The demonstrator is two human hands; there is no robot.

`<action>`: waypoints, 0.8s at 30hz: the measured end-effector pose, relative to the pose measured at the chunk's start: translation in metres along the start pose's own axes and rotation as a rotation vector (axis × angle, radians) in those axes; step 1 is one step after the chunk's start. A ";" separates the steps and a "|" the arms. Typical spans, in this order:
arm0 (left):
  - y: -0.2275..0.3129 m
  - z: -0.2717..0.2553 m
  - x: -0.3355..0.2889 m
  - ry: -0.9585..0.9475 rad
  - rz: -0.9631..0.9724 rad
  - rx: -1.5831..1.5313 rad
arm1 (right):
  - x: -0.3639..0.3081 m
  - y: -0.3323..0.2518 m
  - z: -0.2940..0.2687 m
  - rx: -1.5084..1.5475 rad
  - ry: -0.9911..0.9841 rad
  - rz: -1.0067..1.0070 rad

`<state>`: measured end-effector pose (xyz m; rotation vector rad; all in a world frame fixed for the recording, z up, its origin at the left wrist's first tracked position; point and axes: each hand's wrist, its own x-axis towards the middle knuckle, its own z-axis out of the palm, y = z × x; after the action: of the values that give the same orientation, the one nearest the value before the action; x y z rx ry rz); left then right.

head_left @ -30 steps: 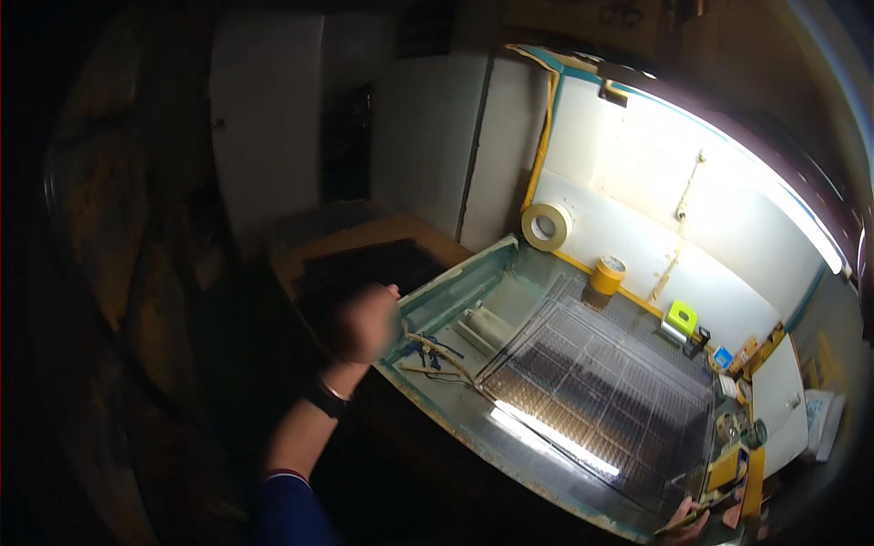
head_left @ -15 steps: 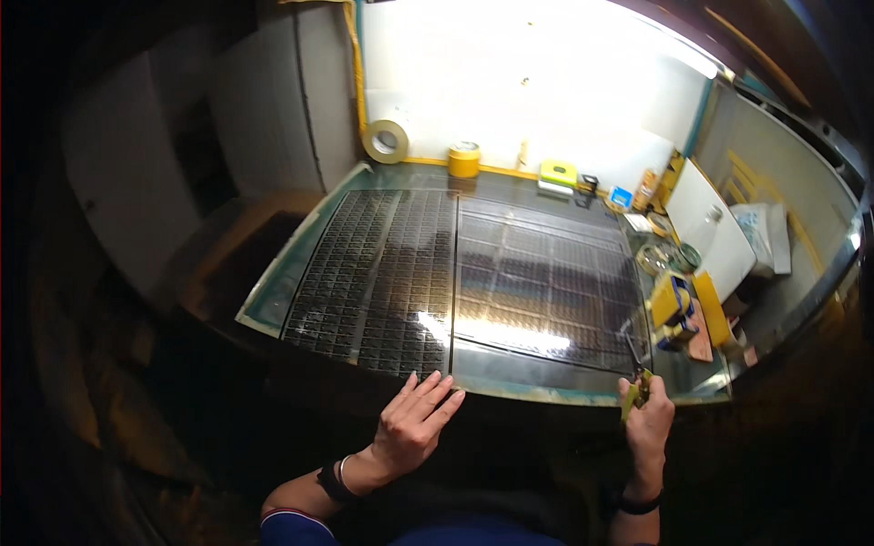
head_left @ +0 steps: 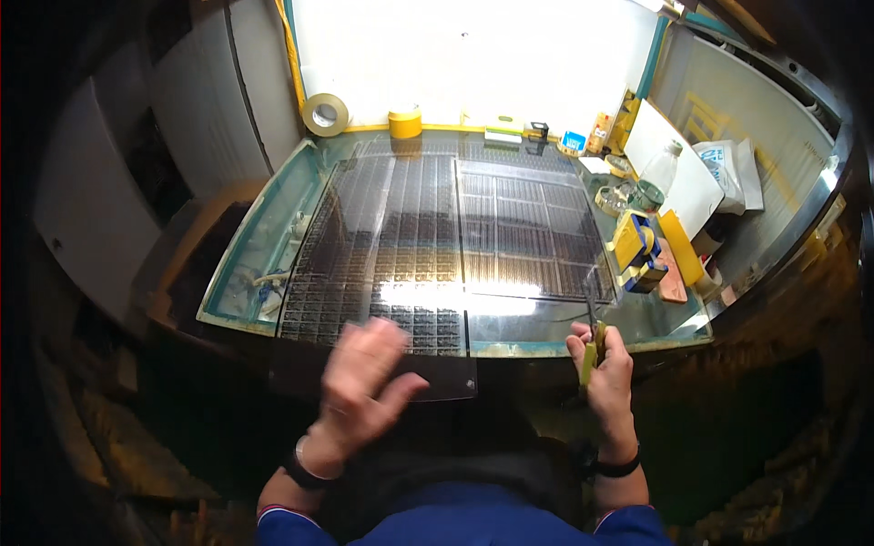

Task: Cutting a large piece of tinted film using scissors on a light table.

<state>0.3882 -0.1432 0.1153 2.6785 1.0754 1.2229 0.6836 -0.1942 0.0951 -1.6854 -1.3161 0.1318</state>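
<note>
My left hand [head_left: 362, 384], smeared by motion, is over the near end of a dark patterned film sheet [head_left: 419, 246], fingers extended and thumb apart. Whether its palm touches the sheet I cannot tell. This sheet hangs past the front edge of the glass-topped table [head_left: 519, 329]. To its right a second patterned sheet [head_left: 528, 227] lies flat on the glass. Near the table's front right, my right hand [head_left: 612, 369] is closed around the yellow-green handles of scissors [head_left: 588, 359], their dark blades pointing away from me.
A tape roll [head_left: 325, 115] and a yellow roll [head_left: 405, 123] stand along the back. On the right are a tape dispenser [head_left: 635, 250], a clear bottle [head_left: 657, 177] and a leaning white board [head_left: 678, 164]. Cloudy bits lie under the glass at left.
The left sheet has slid toward me, over the table's front edge. My left hand has moved left and lifted from the sheet's near corner. My right hand still holds the scissors.
</note>
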 end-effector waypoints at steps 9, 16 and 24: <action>-0.136 -0.037 -0.076 0.340 -1.102 -0.654 | -0.046 -0.007 0.048 0.630 -0.582 0.291; -0.100 -0.053 -0.042 -0.208 -1.083 -1.113 | -0.034 0.001 0.042 0.570 -0.387 0.265; -0.086 -0.026 -0.022 -0.418 -1.129 -1.107 | -0.036 -0.005 0.010 0.579 -0.285 0.430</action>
<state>0.3108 -0.0972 0.0954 1.0817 1.0571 0.6163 0.6592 -0.2174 0.0775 -1.4419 -0.9596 0.9420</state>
